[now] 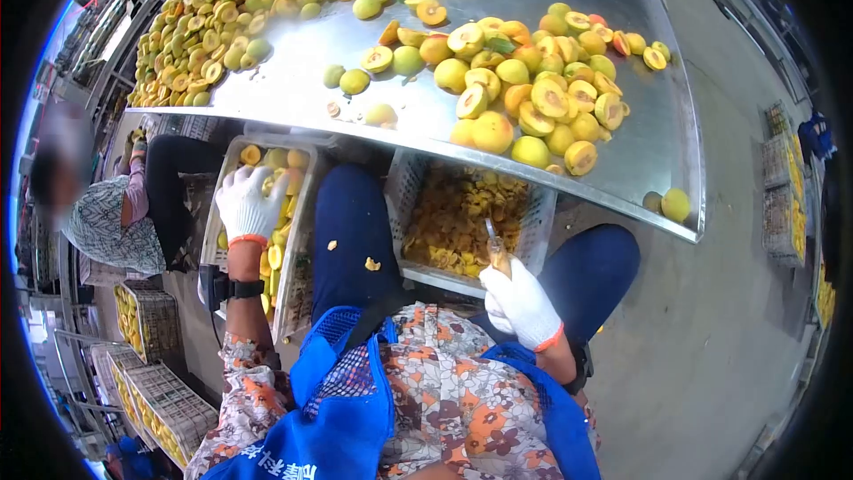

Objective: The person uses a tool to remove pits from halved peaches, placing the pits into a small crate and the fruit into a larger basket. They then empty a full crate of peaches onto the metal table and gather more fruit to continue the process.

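Note:
Over the left crate (313, 160), my left hand (251, 203) in a white glove reaches down with its fingers apart. Halved yellow peaches (275, 256) lie beneath and beside it; whether the fingertips touch any is hidden. My right hand (520, 302), gloved too, is closed around the wooden handle of a small knife (498, 249). Its short metal blade points up and away from me, above a white crate (419, 274) that contains peach pits and scraps (462, 222). Cut and whole peaches (546, 93) are heaped on the metal table (622, 178) in front.
A larger pile of peach halves (213, 18) covers the table's far left. Another person (120, 213) sits at the left. Fruit-filled crates (164, 413) stand on the floor at lower left, with more crates (782, 200) at right. The table's metal edge runs above my knees.

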### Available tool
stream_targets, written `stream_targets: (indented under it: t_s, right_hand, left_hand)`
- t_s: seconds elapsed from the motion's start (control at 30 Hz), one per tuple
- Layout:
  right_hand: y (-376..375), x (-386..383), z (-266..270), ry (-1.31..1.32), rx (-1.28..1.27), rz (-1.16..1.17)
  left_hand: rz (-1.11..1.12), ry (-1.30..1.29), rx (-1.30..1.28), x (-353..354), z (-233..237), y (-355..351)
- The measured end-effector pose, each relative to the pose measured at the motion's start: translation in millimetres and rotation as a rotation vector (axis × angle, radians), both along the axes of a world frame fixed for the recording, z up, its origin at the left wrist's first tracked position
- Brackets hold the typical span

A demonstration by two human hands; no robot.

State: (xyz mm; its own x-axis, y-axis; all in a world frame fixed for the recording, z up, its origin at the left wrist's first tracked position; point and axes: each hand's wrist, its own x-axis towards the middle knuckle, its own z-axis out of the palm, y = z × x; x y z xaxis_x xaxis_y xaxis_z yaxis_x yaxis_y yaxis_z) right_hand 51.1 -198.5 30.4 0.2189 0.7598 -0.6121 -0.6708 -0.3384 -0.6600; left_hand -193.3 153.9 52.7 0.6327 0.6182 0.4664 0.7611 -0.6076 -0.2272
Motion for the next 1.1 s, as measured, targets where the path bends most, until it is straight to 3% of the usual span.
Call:
stream_targets:
  t_s: [0.07, 0.13, 0.23, 0.3, 0.43, 0.47, 0.53, 0.6, 0.67, 0.7, 0.73, 0.8, 0.87, 0.93, 1.1]
  right_hand:
    - [3.9, -1.0, -1.1, -0.013, 0.018, -0.006]
    - [9.3, -6.4, -2.0, -0.102, 0.007, 0.026]
    - [14.4, -10.6, -11.0, -0.392, -0.024, 0.108]
    - [11.6, -12.2, -12.5, -0.476, -0.035, 0.122]
    - [2.8, -12.8, -24.5, -0.568, -0.020, 0.141]
    - [-0.9, -12.5, -32.9, -0.655, 0.042, 0.160]
    - [-0.1, -12.9, -14.9, -0.428, -0.090, 0.082]
    - [0.4, -10.5, -9.3, -0.385, -0.073, 0.040]
    - [2.5, -7.3, -2.6, -0.327, -0.059, -0.006]
    - [4.8, -2.7, 3.8, -0.302, -0.042, -0.042]
    - [6.9, 1.1, 6.9, -0.279, -0.023, -0.074]
    - [15.1, 5.9, -3.8, -0.597, 0.052, -0.117]
    - [27.3, 9.5, 1.1, -0.903, 0.056, -0.094]
    - [38.8, 7.0, 29.9, -0.998, 0.061, -0.090]
    - [51.4, -1.2, 46.2, -1.268, -0.031, -0.060]
  left_hand:
    - [-0.127, -0.264, -0.135, 27.5, -1.3, -3.4]
    - [-0.239, -0.388, -0.528, 91.4, 24.9, -38.6]
    - [-0.561, -0.475, -0.684, 177.9, 12.6, -77.5]
    - [-0.674, -0.314, -0.649, 226.4, 14.5, -99.1]
    - [-0.658, 0.151, -0.599, 289.5, -6.0, -89.0]
    - [-0.660, 0.149, -0.596, 292.1, -2.0, -87.8]
    - [-0.595, 0.251, -0.554, 291.9, 12.4, -88.9]
    - [-0.591, 0.186, -0.558, 274.5, 13.8, -82.4]
    - [-0.694, -0.226, -0.646, 256.0, -2.0, -67.3]
    - [-0.763, -0.415, -0.858, 244.1, 1.1, -63.8]
    - [-0.667, -0.551, -1.296, 228.7, 10.0, -66.0]
    - [-0.684, -1.056, -1.854, 209.6, 3.0, -68.1]
    - [-0.458, -1.286, -2.390, 192.2, 1.7, -79.9]
    - [-0.331, -1.349, -2.280, 188.3, 8.2, -106.8]
    - [-0.256, -1.297, -2.393, 186.4, 12.7, -137.2]
